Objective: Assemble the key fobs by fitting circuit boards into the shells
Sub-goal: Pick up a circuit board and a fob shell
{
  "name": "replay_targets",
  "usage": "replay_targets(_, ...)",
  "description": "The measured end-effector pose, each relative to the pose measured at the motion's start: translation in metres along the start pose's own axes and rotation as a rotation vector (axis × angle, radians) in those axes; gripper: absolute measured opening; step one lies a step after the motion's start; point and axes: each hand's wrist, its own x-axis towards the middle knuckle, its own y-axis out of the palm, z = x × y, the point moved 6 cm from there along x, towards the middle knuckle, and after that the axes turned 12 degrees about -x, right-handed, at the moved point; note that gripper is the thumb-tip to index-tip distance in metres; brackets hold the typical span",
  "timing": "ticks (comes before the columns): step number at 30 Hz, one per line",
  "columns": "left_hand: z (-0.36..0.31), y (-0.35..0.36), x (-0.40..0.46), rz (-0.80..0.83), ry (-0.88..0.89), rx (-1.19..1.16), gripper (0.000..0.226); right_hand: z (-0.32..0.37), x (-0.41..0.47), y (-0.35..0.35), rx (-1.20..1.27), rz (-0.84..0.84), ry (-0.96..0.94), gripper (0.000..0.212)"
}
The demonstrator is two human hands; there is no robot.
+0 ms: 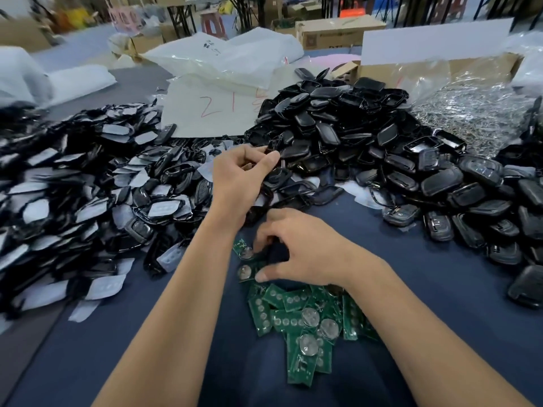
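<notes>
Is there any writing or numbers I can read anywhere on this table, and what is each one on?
"21" in red marker, followed by a partly hidden mark: on the white sheet behind the shells.
Black handwriting on the clear plastic bag: too blurred to read.
Print on the long cardboard box at the back: too blurred to read.

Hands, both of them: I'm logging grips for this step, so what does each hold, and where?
Left hand pinches a black shell at its edge. Right hand reaches onto the circuit boards; whether it grips one cannot be told.
</notes>
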Motion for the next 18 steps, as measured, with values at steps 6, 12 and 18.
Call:
replay_targets(6,-0.002,-0.032,-0.013,-0.099,0.015,-0.097,0.027,-0.008,-0.005,-0.004,0.288,-0.032,0.038,0.019)
replay_targets(12,0.009,-0.016,-0.022,-0.043,-0.108,-0.137,0.041,-0.045,-0.017,-0.025,0.989,-0.402,0.154,0.036)
replay_targets(18,0.012,0.006,-0.031,0.089,-0.193,-0.078,0.013,-0.072,-0.018,-0.023,1.232,-0.619,0.332,0.033)
